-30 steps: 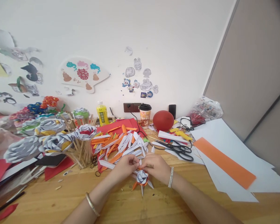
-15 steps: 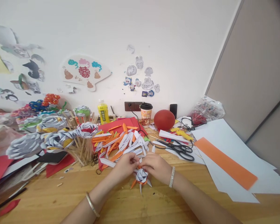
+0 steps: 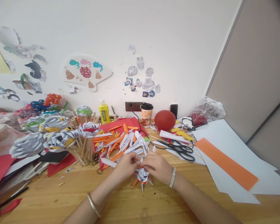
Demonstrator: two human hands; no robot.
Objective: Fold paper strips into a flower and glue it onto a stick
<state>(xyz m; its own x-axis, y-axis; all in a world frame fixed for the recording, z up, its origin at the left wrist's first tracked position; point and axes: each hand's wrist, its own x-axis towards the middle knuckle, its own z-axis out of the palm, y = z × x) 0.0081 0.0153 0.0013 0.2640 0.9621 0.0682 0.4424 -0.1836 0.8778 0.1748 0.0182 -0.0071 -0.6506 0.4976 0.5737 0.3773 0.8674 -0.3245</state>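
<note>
A small folded paper flower, white in the middle with orange and white points around it, is at the table's middle front. My left hand is at its upper left edge, fingers pinched together. From the upper right, my right hand closes its fingers on the same edge. The fingertips of both hands nearly meet there, and they hide the paper between them. Just beyond lies a heap of folded white and orange paper strips.
Black scissors lie right of the heap, near white sheets and an orange strip. A lidded cup, a red balloon and a yellow bottle stand behind. Paper flowers on sticks crowd the left.
Both hands stay pinched at the flower's upper edge with hardly any motion. The whole view has shifted slightly.
</note>
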